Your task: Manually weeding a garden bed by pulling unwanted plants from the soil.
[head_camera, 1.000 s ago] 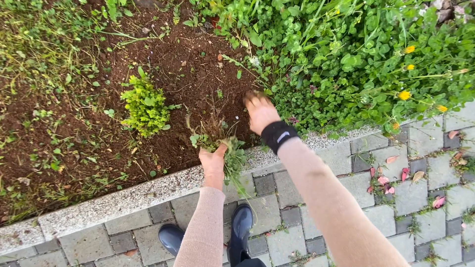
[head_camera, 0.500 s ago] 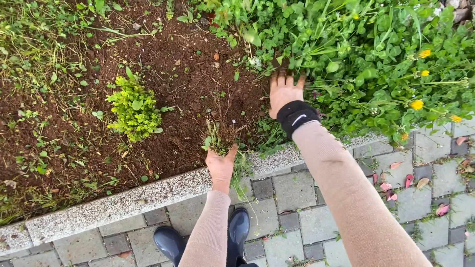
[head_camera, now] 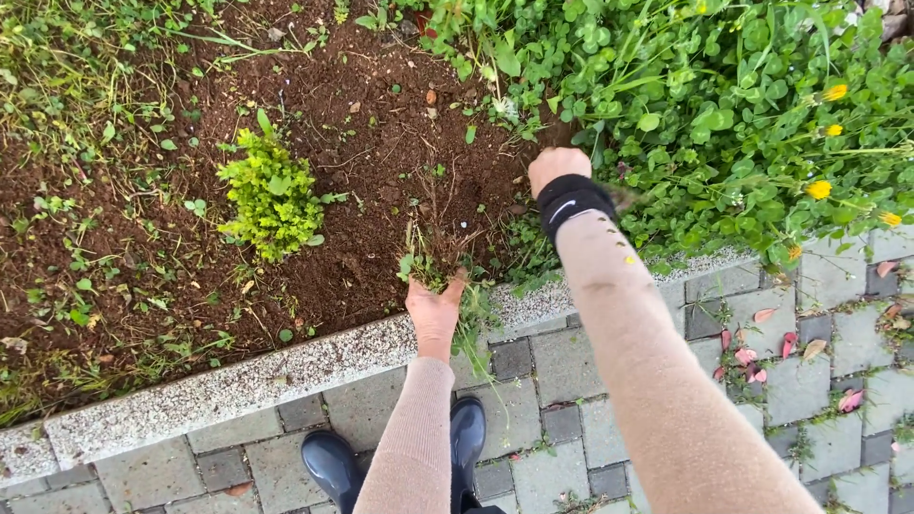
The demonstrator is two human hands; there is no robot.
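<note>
Small yellow-green shrub (head_camera: 271, 195) in bare soil (head_camera: 362, 124); stone kerb (head_camera: 238, 385); grey pavers (head_camera: 762, 371) with pink petals (head_camera: 762, 314); yellow flowers (head_camera: 819, 188).

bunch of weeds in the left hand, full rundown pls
The bunch of pulled weeds is a loose tuft of small green leaves, thin brownish stems and stringy roots with soil clinging. The left hand holds it in a closed grip above the stone curb, at the edge of the bare soil bed. Dry stalks stick up past the fingers; green strands hang below the hand toward the paving. Nothing else touches it; the right hand is apart, in the clover.
</note>
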